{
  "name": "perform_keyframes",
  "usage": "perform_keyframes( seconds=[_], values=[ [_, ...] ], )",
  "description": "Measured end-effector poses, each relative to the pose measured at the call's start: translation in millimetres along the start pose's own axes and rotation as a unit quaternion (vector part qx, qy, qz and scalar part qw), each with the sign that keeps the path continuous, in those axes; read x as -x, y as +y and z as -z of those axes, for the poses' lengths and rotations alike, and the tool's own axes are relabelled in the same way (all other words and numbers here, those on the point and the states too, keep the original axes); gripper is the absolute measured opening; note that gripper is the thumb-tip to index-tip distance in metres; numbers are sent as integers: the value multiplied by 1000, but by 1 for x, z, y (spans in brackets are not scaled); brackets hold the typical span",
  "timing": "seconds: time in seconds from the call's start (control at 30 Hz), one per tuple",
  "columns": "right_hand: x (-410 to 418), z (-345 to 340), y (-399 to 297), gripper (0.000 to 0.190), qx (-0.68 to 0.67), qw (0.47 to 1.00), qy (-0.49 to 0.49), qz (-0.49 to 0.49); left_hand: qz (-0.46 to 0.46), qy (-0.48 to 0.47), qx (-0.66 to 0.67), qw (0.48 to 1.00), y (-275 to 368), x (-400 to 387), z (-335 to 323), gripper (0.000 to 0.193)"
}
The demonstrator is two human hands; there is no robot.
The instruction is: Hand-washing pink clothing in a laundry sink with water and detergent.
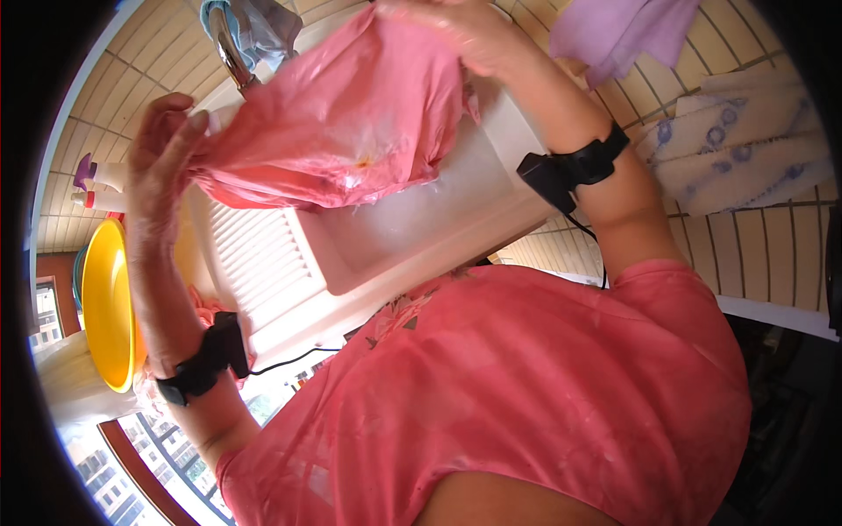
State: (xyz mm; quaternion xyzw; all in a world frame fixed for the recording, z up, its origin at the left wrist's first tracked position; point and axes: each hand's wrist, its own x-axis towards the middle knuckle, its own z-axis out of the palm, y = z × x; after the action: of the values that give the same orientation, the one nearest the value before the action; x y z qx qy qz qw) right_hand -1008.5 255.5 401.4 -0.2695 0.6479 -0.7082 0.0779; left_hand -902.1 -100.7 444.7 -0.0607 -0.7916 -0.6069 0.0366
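A wet pink cloth garment (355, 125) is stretched between my two hands above a white laundry sink (421, 223). At the left, my left hand (168, 141) grips a gathered edge of the cloth, thumb pointing up. My right hand (454, 29) holds the cloth's upper right part near the top of the view; some of its fingers are cut off by the frame. A small orange-brown spot shows low on the cloth. The sink's ribbed washboard (260, 256) lies below the cloth's left part. Behind the cloth stands a chrome faucet (230, 52).
Blue and grey cloths (260, 33) hang by the faucet. A yellow basin (105, 306) and bottles (105, 200) are at the left. A purple cloth (621, 36) and patterned towels (737, 144) hang on the tiled wall at the right. Cables run from both forearm straps.
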Motion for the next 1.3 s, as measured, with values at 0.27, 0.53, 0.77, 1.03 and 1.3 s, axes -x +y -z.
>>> perform_keyframes(
  seconds=[0.27, 0.53, 0.77, 1.03, 1.3],
  values=[
    [9, -59, 35, 24, 105, 982, -151, -34, 13, -104, 22, 994, -46, -7, -124, 33],
    [52, -48, 147, 18, 399, 911, -57, -90, -6, -25, 91, 995, -18, 15, -125, 16],
    [65, 14, 200, 18, 68, 967, 54, -241, -11, 149, 84, 985, -19, 15, -55, 23],
    [25, -1, 48, 27, -22, 991, 45, -125, 76, 242, 78, 964, -26, 29, -17, 37],
    [-9, -28, -40, 18, -206, 973, 20, 105, 9, 174, 92, 980, -9, 18, -15, 32]
  ],
)
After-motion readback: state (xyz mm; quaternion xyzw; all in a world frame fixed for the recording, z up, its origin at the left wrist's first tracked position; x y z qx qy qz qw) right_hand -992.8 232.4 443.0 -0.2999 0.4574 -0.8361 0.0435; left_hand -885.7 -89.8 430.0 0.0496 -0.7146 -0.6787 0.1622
